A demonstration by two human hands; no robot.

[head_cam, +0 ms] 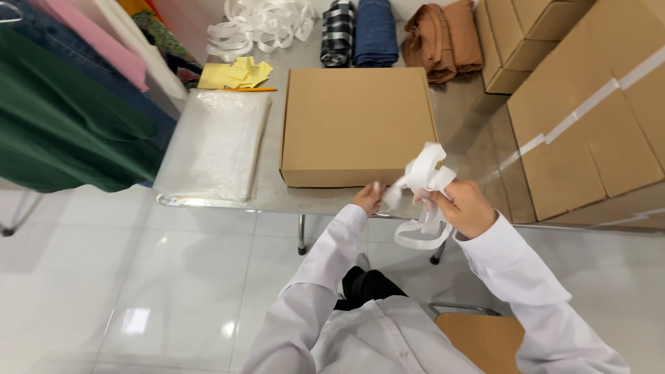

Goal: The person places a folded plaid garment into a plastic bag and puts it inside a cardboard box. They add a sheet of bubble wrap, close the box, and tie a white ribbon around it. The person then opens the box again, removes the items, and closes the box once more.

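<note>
White ribbon (424, 181) is held just in front of the closed cardboard box (357, 125), at its near right corner. One end is pinched by left hand (368, 197) fingers; the bunched loops are gripped by right hand (465, 208). Risk judged: the hanging loop could tangle or slip if the grip loosens.

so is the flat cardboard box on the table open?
No, the flat cardboard box lies closed on the table, lid flat, while both hands hold white ribbon.
</note>
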